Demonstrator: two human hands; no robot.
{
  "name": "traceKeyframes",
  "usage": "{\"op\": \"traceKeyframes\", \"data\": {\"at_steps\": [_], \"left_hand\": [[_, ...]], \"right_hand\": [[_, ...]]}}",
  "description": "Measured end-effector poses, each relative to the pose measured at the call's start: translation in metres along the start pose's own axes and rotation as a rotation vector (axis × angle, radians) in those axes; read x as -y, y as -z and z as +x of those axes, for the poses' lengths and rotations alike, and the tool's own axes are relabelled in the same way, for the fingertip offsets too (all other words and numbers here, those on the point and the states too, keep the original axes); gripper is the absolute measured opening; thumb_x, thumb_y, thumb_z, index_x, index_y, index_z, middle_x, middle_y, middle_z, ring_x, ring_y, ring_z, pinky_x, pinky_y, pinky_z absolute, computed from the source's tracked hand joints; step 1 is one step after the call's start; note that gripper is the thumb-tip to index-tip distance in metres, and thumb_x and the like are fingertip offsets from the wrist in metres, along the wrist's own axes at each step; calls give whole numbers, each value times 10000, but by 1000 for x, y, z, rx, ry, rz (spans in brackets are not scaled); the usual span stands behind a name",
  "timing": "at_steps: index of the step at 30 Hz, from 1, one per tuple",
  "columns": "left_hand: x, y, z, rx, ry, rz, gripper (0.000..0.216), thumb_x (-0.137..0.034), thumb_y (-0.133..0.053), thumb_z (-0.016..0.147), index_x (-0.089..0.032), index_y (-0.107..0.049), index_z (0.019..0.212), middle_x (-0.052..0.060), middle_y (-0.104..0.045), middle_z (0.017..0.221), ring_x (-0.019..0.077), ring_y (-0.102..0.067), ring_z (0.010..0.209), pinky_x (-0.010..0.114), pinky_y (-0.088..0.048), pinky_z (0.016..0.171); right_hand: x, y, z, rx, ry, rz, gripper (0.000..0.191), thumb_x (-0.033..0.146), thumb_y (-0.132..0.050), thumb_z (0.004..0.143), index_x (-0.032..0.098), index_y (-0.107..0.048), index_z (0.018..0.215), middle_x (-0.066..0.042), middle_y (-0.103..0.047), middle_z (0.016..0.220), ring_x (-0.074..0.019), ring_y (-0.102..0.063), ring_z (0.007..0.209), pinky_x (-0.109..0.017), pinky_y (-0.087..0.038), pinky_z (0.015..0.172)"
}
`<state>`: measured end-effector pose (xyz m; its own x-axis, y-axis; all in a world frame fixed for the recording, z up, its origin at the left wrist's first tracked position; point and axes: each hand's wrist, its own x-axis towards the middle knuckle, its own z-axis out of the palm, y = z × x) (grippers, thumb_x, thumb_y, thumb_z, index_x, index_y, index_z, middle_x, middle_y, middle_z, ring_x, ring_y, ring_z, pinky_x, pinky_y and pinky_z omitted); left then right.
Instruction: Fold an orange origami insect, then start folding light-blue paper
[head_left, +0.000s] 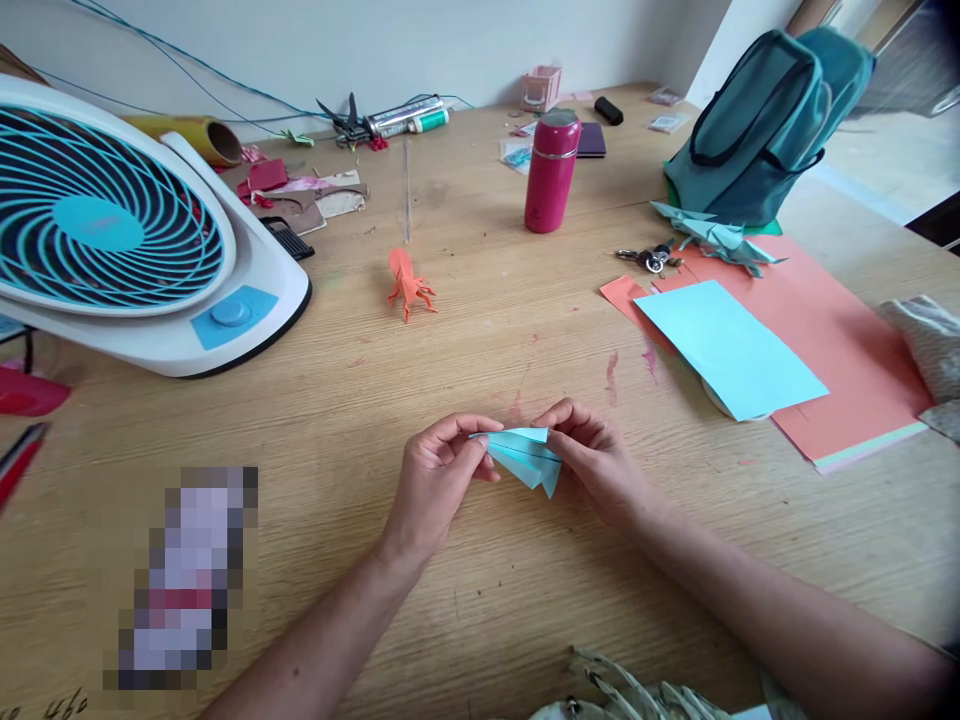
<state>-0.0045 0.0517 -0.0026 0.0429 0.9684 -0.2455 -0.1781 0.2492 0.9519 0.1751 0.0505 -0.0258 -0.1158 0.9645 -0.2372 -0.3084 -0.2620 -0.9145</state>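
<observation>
Between my two hands is a folded piece of light blue paper (523,456), with crease lines and pointed flaps hanging toward me. My left hand (442,470) pinches its left end between thumb and fingers. The right end is gripped by my right hand (592,460), thumb on the near side and fingers behind. Beyond them on the wooden table (480,350) stands an orange folded-paper figure (409,285) with several thin legs. A flat light blue sheet (735,345) lies to the right on larger orange paper (855,370).
A white and blue fan (150,230) fills the left side. A pink flask (553,170) stands at the back, with keys (651,258), a blue-green paper figure (724,238) and a teal backpack (765,125) to its right. A blurred-out object (187,580) lies at the lower left.
</observation>
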Motion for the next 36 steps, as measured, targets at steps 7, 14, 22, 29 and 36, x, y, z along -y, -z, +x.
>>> {"op": "traceKeyframes", "data": {"at_steps": [7,14,22,29,36], "left_hand": [[-4,8,4,74,3,73,118,-204,-649,752,-167,-748,805,-11,-667,677,101,-603,571,216,-545,577],[-15,14,5,253,-94,444,214,-328,-600,884,-174,-712,786,7,-635,715,126,-568,683,200,-472,615],[-3,12,1,503,138,240,441,-565,-677,853,-170,-770,1023,47,-685,752,127,-610,550,233,-508,525],[-6,14,6,454,42,276,407,-535,-699,844,-166,-820,964,16,-616,589,98,-505,517,204,-422,501],[-4,14,4,404,3,290,340,-475,-719,839,-193,-829,992,29,-634,602,110,-523,517,190,-429,457]], "right_hand": [[-2,4,2,69,68,-21,279,455,-807,778,208,-683,807,8,-642,716,-112,-539,591,-241,-453,537],[1,5,-5,186,260,-291,157,344,-640,943,215,-679,864,-18,-636,784,-147,-579,689,-285,-471,627],[1,6,-12,205,395,-443,105,216,-603,965,249,-660,1046,-36,-681,970,-179,-648,879,-319,-510,790],[9,8,-7,191,509,-465,42,259,-630,966,238,-666,971,-56,-614,944,-198,-593,897,-341,-490,770],[10,8,-7,199,530,-452,86,277,-645,964,241,-670,889,-37,-621,837,-190,-581,795,-341,-471,717]]}}
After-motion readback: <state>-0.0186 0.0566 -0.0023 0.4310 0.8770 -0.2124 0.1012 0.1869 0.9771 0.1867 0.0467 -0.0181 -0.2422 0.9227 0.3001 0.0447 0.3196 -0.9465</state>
